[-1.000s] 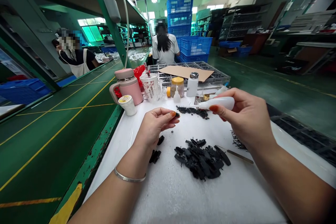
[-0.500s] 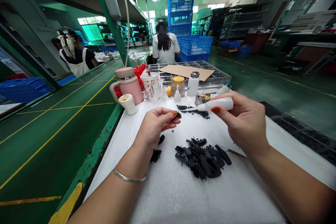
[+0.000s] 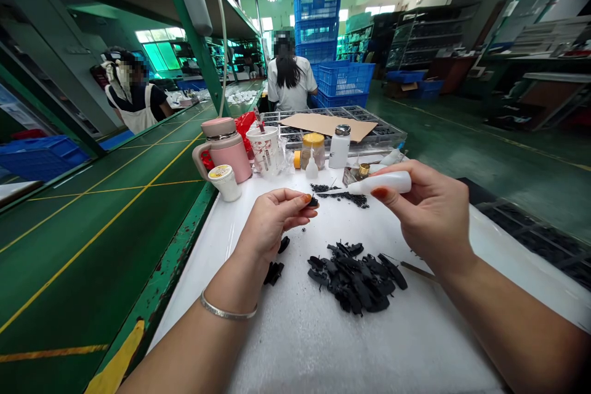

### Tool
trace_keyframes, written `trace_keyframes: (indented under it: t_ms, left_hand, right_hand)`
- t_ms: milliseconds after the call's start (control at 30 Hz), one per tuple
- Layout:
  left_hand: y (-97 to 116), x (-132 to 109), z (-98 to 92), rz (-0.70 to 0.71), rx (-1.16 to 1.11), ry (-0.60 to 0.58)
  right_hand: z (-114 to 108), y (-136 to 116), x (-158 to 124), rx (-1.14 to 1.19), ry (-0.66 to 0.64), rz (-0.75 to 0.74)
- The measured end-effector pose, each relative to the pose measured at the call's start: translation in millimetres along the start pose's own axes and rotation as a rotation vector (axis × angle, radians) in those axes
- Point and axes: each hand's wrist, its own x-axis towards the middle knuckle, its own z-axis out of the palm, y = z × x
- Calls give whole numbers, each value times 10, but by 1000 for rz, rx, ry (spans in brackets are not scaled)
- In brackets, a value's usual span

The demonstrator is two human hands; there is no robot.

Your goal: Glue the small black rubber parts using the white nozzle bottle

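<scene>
My left hand (image 3: 276,224) pinches a small black rubber piece (image 3: 313,201) between thumb and fingertips. My right hand (image 3: 431,215) grips a white plastic squeeze bottle (image 3: 383,183), its thin nozzle pointing left, just above a strip of black bits (image 3: 346,198). Both hands hover over a white foam sheet (image 3: 295,345). Below them lies a heap of black rubber parts (image 3: 355,279). A few more black pieces (image 3: 274,273) sit beside my left wrist. A thin brown stick (image 3: 418,271) pokes out from under my right wrist.
Beyond the sheet stand a pink mug (image 3: 224,151), a white cup (image 3: 265,149), jars and a white bottle (image 3: 339,148). Behind them is a clear compartment tray (image 3: 388,132) with cardboard on it. Co-workers stand ahead and at left. Blue crates (image 3: 344,79) are stacked behind. A green bench runs along the left.
My hands have barely moved, and the view has shifted slightly. The co-worker at far left has raised their head.
</scene>
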Motion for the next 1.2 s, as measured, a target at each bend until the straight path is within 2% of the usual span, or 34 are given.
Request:
trace_keyframes:
  t_ms: [700,800,967,1100,1200]
  left_hand:
    - [-10,8,-9,-2,0,-5]
    - [-7,8,-4,-4,-26,-5]
    - [-13,-10,5,-10,-85,-82]
    - [-22,-33,17,15,-25,-177]
    - [-22,-50,33,4,10,-207]
  right_hand:
    - [-7,-29,-2,30,0,4]
    - [2,-12,21,137,-5,111]
    - [75,92,65,666,-60,489]
    - [150,97,23,875,-290,798]
    - [200,57,-46,881,-536,833]
